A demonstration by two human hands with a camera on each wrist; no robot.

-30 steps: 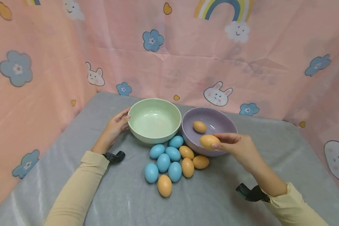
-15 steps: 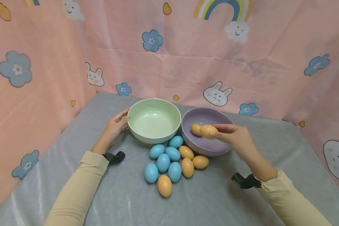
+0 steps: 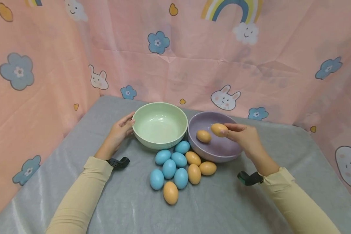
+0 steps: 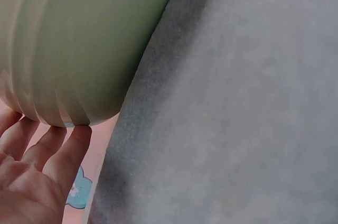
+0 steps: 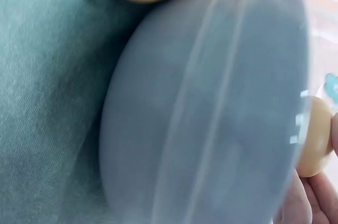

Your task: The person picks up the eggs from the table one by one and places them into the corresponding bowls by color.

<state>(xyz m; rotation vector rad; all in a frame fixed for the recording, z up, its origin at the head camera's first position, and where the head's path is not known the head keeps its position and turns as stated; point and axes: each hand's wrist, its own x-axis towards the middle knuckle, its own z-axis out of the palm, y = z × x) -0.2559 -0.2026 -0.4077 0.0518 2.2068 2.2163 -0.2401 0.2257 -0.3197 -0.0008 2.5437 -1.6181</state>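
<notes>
My right hand point(image 3: 245, 136) pinches an orange egg point(image 3: 218, 130) between thumb and fingertips above the purple bowl point(image 3: 214, 157). Another orange egg point(image 3: 203, 136) lies inside that bowl. In the right wrist view, the bowl's blurred outer wall point(image 5: 206, 108) partly hides the held egg point(image 5: 315, 139). My left hand point(image 3: 119, 131) touches the left side of the pale green bowl point(image 3: 161, 125), which has no egg in it. Extended fingers point(image 4: 71, 155) rest with their tips against its outer wall in the left wrist view.
Several blue eggs point(image 3: 169, 169) and several orange eggs point(image 3: 194, 174) lie in a cluster in front of the two bowls on the grey cloth point(image 3: 120, 204). A pink patterned curtain point(image 3: 187, 74) hangs behind and at both sides.
My right hand has carried the orange egg from the purple bowl's front rim farther back over its inside. The egg in the bowl has shifted slightly left and forward. My left hand stays put.
</notes>
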